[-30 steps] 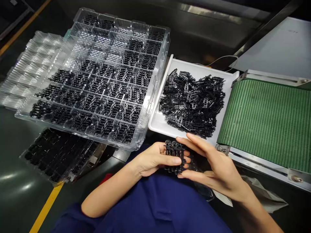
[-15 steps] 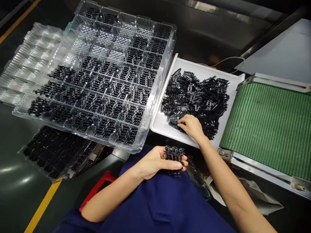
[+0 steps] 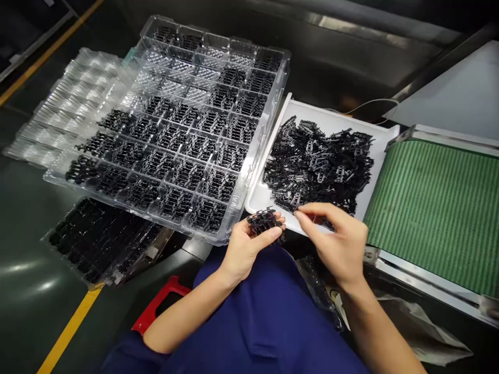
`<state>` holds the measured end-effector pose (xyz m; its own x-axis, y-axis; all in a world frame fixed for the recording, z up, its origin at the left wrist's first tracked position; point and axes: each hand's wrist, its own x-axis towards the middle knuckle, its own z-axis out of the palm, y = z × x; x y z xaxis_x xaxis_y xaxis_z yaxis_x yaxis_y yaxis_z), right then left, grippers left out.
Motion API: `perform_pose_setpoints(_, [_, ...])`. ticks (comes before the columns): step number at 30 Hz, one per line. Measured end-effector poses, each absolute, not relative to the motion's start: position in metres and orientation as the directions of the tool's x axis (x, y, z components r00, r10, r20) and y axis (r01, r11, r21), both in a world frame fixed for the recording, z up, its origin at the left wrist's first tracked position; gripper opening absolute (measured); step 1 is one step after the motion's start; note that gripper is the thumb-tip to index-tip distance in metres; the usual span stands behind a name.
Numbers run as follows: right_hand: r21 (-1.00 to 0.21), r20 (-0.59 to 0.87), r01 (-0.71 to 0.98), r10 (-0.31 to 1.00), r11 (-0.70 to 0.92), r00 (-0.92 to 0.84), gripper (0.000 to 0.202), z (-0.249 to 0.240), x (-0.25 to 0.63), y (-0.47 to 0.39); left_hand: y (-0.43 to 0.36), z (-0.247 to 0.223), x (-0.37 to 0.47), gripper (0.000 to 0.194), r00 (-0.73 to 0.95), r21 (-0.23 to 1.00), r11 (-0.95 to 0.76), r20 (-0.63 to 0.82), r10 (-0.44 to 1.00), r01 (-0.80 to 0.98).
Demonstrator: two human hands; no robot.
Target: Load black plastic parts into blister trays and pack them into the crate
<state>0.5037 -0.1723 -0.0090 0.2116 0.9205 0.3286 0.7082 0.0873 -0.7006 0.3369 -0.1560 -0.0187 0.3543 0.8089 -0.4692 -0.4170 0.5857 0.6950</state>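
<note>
Black slotted plastic parts [image 3: 265, 221], gathered side by side into a small bundle, sit in the left hand [image 3: 244, 249] just off the near left corner of a white tray [image 3: 257, 195]. That hand curls around the bundle, thumb pressed on the near side and fingertips showing beyond it. The right hand [image 3: 298, 210] is at the tray's near edge, thumb and forefinger brought together; something dark lies at their tips, but whether it is pinched or belongs to the loose pile [image 3: 322, 161] behind cannot be told. The step in hand looks like picking loose parts and lining them up in the bundle; adding one would call for a light fingertip grip, turning the part to match its neighbours, and a steady left hand. The pile, tangled and facing every way, covers most of the white tray's floor. Left of it, a transparent compartment tray [image 3: 235, 210] holds ordered rows of like parts along its near and right edges, while a group of compartments toward its far left corner shows only textured plastic. Thin, transparent trays [image 3: 68, 111] lie beyond its left edge, and a lower tray [image 3: 101, 239], full of black parts, juts out below its near edge.
</note>
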Motion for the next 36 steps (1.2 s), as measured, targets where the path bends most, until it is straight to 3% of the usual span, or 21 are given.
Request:
perform_pose_setpoints(4, [-0.634, 0.469, 0.737, 0.874, 0.233, 0.128, 0.022, 0.020, 0.482, -0.203, -0.157, -0.016, 0.342, 0.027, 0.400, 0.740, 0.553, -0.406, 0.822, -0.383])
perform_pose_setpoints(12, [-0.733, 0.251, 0.656, 0.968, 0.181, 0.013, 0.042, 0.027, 0.497, -0.224, -0.157, -0.007, 0.344, 0.027, 0.512, 0.678, 0.635, -0.422, 0.748, -0.371])
perform_pose_setpoints(22, [-0.891, 0.274, 0.431, 0.928, 0.146, 0.253, 0.036, 0.022, 0.492, -0.234, -0.156, 0.001, 0.343, 0.025, 0.566, 0.651, 0.656, -0.396, 0.722, -0.382])
perform_pose_setpoints(27, [-0.934, 0.239, 0.333, 0.914, 0.125, 0.327, 0.022, 0.019, 0.489, -0.230, -0.158, 0.001, 0.343, 0.026, 0.550, 0.687, 0.626, -0.383, 0.743, -0.368])
perform_pose_setpoints(36, [-0.872, 0.300, 0.467, 0.913, 0.146, 0.276, 0.028, 0.018, 0.483, -0.227, -0.154, -0.002, 0.340, 0.030, 0.540, 0.720, 0.608, -0.383, 0.750, -0.334])
